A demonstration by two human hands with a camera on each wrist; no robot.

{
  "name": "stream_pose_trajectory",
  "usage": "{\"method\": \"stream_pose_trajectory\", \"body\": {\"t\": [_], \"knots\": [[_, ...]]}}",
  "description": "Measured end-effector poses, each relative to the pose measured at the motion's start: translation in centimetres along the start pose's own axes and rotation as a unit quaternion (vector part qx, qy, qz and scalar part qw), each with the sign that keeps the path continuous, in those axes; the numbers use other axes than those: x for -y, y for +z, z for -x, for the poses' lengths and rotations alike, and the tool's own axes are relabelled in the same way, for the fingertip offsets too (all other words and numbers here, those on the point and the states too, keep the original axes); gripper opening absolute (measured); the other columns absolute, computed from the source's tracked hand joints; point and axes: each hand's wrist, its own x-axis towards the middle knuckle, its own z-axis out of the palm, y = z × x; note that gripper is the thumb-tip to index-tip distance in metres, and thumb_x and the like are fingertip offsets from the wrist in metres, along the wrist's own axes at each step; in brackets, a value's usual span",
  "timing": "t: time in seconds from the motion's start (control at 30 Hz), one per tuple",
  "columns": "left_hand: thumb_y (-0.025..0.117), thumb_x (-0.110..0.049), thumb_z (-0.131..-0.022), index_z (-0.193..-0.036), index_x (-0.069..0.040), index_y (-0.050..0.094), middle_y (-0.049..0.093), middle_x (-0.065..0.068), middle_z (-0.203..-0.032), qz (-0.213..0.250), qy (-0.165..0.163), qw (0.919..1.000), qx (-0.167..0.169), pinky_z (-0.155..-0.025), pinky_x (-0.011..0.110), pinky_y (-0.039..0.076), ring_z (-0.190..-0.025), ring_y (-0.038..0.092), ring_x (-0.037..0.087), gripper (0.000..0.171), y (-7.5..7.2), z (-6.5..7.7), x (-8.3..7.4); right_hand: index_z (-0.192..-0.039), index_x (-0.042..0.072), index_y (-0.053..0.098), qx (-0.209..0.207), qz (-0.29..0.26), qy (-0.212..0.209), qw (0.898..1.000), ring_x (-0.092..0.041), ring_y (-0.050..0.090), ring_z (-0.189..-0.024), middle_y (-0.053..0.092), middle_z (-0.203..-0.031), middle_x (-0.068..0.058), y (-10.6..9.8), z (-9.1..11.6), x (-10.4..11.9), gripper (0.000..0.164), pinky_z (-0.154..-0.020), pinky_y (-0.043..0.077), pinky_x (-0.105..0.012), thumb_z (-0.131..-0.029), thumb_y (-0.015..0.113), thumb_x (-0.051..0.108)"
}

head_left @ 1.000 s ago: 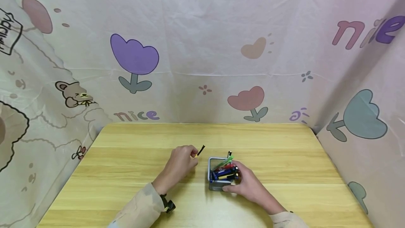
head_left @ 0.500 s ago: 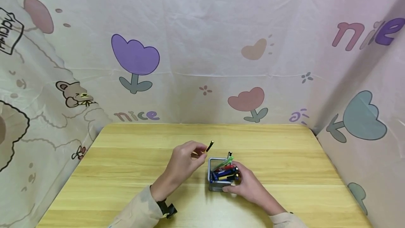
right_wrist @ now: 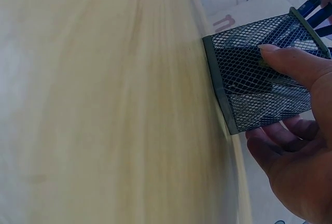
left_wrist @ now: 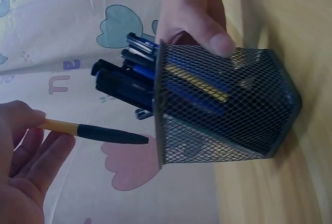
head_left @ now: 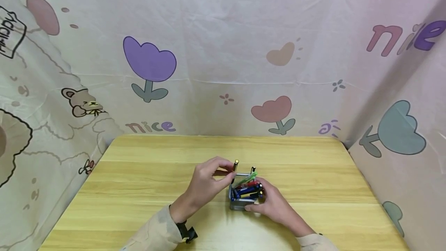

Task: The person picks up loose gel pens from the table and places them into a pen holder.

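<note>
My left hand [head_left: 209,179] pinches a yellow pen with a black end [left_wrist: 111,134] between thumb and fingers. In the left wrist view the pen's dark tip points at the open mouth of a mesh pen holder [left_wrist: 228,136], just short of its rim. My right hand [head_left: 273,203] grips the holder from the right side, thumb on the near wall and fingers behind, as the right wrist view shows. The holder stands on the table with several pens inside: blue ones [left_wrist: 124,90], a red one [head_left: 248,184] and a green one [head_left: 250,178], leaning to the right.
The wooden table [head_left: 156,152] stretches out around both hands. Behind it and along both sides hangs a printed cloth [head_left: 216,49] with flowers and lettering. A black strap with a small device [head_left: 186,232] sits on my left wrist.
My left hand has moved right with the pen, from beside the holder to over its left back rim, and the pen now stands more upright. The right hand and holder have stayed put.
</note>
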Motion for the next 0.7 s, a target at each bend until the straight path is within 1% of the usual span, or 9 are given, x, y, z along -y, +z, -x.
{"method": "stream_pose_trajectory", "body": {"t": [0.13, 0.3, 0.5, 0.7], "knots": [[0.078, 0.006, -0.085, -0.101, -0.004, 0.070, 0.076, 0.008, -0.095, 0.018, -0.009, 0.9997, 0.015, -0.075, 0.020, 0.062, -0.087, 0.077, 0.017, 0.021, 0.2, 0.1, 0.1, -0.144, 0.013, 0.054, -0.003, 0.004, -0.004, 1.000, -0.024, 0.067, -0.118, 0.071, -0.128, -0.003, 0.0, 0.0, 0.0, 0.087, -0.101, 0.053, -0.033, -0.070, 0.096, 0.033], [0.076, 0.008, -0.086, -0.102, -0.005, 0.071, 0.077, 0.008, -0.095, 0.026, -0.031, 0.9987, 0.032, -0.075, 0.019, 0.061, -0.086, 0.078, 0.019, 0.021, 0.4, 0.7, 0.5, -0.144, 0.013, 0.054, -0.003, 0.008, -0.007, 1.000, -0.024, 0.067, -0.118, 0.071, -0.127, -0.003, 0.1, 0.0, 0.1, 0.087, -0.101, 0.053, -0.033, -0.070, 0.096, 0.033], [0.075, 0.009, -0.085, -0.102, -0.003, 0.072, 0.077, 0.009, -0.097, 0.031, -0.057, 0.9962, 0.057, -0.076, 0.019, 0.061, -0.087, 0.078, 0.021, 0.021, 0.8, 1.2, 0.8, -0.145, 0.012, 0.053, 0.006, 0.003, -0.008, 1.000, -0.024, 0.067, -0.118, 0.070, -0.129, -0.005, 0.0, -0.1, 0.0, 0.087, -0.100, 0.054, -0.031, -0.072, 0.095, 0.034], [0.077, 0.006, -0.085, -0.103, 0.000, 0.072, 0.077, 0.012, -0.099, 0.028, -0.055, 0.9950, 0.078, -0.077, 0.018, 0.061, -0.089, 0.077, 0.019, 0.019, 0.8, 1.3, 0.8, -0.145, 0.012, 0.053, 0.005, 0.006, -0.006, 1.000, -0.025, 0.066, -0.121, 0.069, -0.132, -0.006, 0.0, -0.1, 0.1, 0.087, -0.102, 0.052, -0.034, -0.072, 0.095, 0.035]]}}
